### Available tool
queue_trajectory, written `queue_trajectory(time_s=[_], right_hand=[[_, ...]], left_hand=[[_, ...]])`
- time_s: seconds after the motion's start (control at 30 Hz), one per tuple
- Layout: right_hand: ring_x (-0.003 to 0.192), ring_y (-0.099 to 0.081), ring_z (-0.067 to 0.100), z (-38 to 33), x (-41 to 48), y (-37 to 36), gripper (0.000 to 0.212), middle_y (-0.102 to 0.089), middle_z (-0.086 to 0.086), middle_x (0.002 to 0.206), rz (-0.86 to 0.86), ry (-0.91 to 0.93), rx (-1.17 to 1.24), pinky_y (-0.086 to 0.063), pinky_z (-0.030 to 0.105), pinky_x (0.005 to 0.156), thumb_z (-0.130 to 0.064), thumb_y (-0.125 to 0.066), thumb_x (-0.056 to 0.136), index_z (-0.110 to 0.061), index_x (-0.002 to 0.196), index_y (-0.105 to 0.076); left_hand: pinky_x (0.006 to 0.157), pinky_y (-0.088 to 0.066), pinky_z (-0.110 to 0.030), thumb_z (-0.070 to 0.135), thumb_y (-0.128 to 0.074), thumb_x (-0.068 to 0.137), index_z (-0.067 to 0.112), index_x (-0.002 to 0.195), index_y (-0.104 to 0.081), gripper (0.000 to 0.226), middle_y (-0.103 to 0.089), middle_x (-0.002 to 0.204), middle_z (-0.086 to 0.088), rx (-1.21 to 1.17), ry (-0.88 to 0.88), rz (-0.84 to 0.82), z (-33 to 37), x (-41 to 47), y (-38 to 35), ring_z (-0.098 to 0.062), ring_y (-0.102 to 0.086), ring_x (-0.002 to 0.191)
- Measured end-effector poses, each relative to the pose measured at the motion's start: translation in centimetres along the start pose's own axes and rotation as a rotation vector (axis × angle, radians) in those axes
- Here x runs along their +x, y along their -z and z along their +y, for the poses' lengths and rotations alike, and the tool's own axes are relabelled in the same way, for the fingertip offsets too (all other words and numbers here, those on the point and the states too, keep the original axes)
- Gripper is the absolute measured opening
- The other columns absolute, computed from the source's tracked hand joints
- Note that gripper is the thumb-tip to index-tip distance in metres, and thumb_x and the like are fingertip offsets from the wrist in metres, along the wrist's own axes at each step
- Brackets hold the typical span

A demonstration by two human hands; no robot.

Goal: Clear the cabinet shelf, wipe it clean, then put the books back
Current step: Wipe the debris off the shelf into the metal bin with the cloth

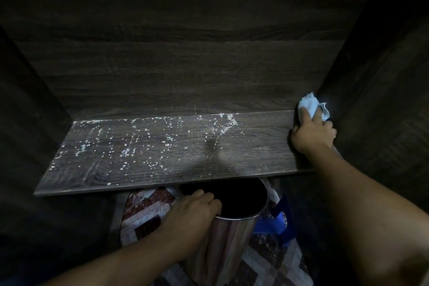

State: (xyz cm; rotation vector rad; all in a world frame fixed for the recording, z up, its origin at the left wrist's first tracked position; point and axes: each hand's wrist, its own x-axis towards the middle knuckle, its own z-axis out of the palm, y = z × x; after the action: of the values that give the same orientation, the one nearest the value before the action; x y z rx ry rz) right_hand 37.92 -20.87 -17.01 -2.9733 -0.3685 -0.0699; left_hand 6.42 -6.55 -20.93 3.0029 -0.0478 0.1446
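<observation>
cloth (pixel 311 105), pale and crumpled, shown at the far right rear corner of the shelf (pixel 255 151), against the cabinet side wall (pixel 371 100). it is judged to be light, soft and easily bunched, so it is best taken as a wad under the fingers, with pressure applied from above. the cloth is pinned beneath and ahead of the right hand (pixel 312 132), whose fingers are curled over it; part of it shows beyond the fingertips. white crumbs (pixel 139 144) are scattered over the left and middle of the shelf, well apart from the cloth. below the front edge a metal bin (pixel 227 244) is gripped at the rim by the curled fingers of the left hand (pixel 197 209), its mouth just under the board. patterned floor tiles (pixel 144 211) are seen beneath. no books are in view.
</observation>
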Motion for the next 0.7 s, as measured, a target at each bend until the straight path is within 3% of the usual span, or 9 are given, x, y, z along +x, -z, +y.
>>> queue_trajectory(time_s=[0.13,0.23,0.4,0.53,0.7], right_hand=[[0.127,-0.034,0.04,-2.3,-0.8,1.0,0.059,-0.038,0.016,0.144,-0.066,0.028,0.086,-0.028,0.047,0.106,-0.031,-0.052,0.09,-0.028,0.144,-0.028],[0.128,-0.035,0.037,-5.4,-3.0,0.7,0.062,-0.042,0.011,0.144,-0.069,0.291,0.005,-0.03,0.041,0.103,-0.03,-0.052,0.09,-0.026,0.147,-0.027],[0.122,-0.045,0.033,-10.3,-7.1,0.8,0.063,-0.051,0.007,0.139,-0.106,0.582,0.137,-0.036,0.033,0.101,-0.027,-0.057,0.087,-0.028,0.146,-0.037],[0.123,-0.046,0.035,-11.1,-8.5,0.6,0.069,-0.037,0.01,0.146,-0.052,0.546,0.307,-0.038,0.04,0.103,-0.015,-0.063,0.082,-0.026,0.145,-0.037],[0.127,-0.042,0.036,-10.0,-7.4,1.8,0.096,-0.018,0.014,0.154,0.181,0.255,0.352,-0.036,0.047,0.104,-0.013,-0.072,0.076,-0.024,0.152,-0.015]], left_hand=[[0.046,-0.043,-0.023,0.016,-0.078,0.043,0.028,0.072,-0.057,0.038,-0.051,0.069,0.012,-0.011,0.011,-0.013,0.1,0.1,0.1,-0.009,-0.054,0.064],[0.045,-0.043,-0.023,0.017,-0.082,0.04,0.028,0.069,-0.056,0.041,-0.05,0.067,0.012,-0.012,0.011,-0.046,0.3,0.1,0.2,-0.009,-0.053,0.062],[0.045,-0.042,-0.022,0.02,-0.084,0.041,0.028,0.066,-0.054,0.039,-0.051,0.065,0.012,0.025,0.006,-0.084,0.7,0.3,0.6,-0.009,-0.054,0.061],[0.045,-0.04,-0.02,0.021,-0.084,0.037,0.027,0.064,-0.053,0.042,-0.051,0.063,0.011,0.054,-0.004,-0.124,0.7,0.1,1.3,-0.01,-0.054,0.059],[0.05,-0.041,-0.021,0.015,-0.075,0.048,0.027,0.072,-0.053,0.035,-0.053,0.071,0.009,0.005,0.03,-0.135,0.6,0.0,2.1,-0.011,-0.055,0.067]])
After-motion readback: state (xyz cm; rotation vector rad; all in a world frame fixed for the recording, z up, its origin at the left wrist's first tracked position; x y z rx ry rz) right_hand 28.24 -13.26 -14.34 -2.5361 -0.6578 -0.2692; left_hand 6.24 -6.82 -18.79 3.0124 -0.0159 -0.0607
